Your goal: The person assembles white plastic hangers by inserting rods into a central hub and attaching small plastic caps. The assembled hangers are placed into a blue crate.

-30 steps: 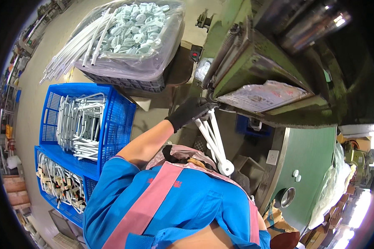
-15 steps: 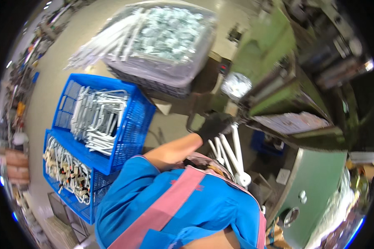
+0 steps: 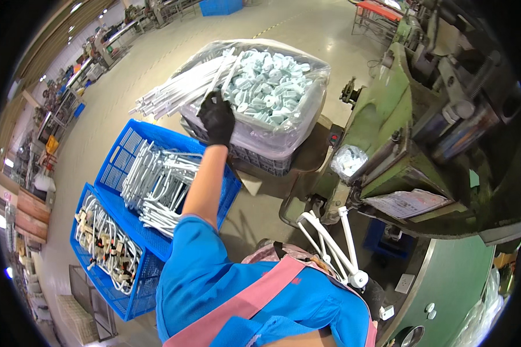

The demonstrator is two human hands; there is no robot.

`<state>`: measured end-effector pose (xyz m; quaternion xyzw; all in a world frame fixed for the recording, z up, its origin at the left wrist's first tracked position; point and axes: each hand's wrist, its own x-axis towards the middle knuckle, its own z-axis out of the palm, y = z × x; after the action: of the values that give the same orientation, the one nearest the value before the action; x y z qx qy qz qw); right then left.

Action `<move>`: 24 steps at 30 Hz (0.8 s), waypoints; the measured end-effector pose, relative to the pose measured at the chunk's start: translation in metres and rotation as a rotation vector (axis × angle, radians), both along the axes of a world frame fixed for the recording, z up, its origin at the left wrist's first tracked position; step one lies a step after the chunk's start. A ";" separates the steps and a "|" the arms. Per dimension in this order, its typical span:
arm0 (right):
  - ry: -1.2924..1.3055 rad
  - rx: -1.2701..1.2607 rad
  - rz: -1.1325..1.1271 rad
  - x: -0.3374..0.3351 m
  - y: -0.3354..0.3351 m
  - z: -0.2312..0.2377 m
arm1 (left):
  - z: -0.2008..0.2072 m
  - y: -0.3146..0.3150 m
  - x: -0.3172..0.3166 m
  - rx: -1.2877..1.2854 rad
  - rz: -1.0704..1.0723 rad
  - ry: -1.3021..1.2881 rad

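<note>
My left hand (image 3: 217, 120), in a black glove, reaches forward over the near edge of a plastic-lined crate (image 3: 260, 139). Its fingers look slightly apart at the ends of several white rods (image 3: 179, 87) lying across the crate's left side. No rod is visibly lifted. Pale green-white plastic parts (image 3: 269, 87) fill the rest of the liner. In front of my body, several white tubes (image 3: 331, 243) stand at a slant, with a round white end piece (image 3: 359, 279) near my clothing. My right hand is out of sight.
A blue basket of bent white tubes (image 3: 162, 179) stands left of my arm, overlapping a lower blue basket (image 3: 130, 298) holding tubes with beige fittings. At right rises a green machine (image 3: 382, 104) with a clear bag of small parts (image 3: 348, 162). A green panel (image 3: 440, 295) lies at lower right.
My left hand has left the machine's front and moved left and forward to the rods on the crate. The white tubes by my body remain. The view has tilted up.
</note>
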<state>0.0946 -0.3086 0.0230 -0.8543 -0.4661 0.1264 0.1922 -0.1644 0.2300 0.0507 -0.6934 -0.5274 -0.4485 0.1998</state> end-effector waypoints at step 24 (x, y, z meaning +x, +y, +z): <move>-0.251 -0.027 0.178 0.063 0.002 0.006 | -0.159 -0.275 -0.043 -0.943 -0.651 -0.852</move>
<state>0.1572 -0.3070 0.0286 -0.8212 -0.5587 0.0414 0.1089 -0.2071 -0.0448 -0.1079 -0.5926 -0.4637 -0.4414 -0.4889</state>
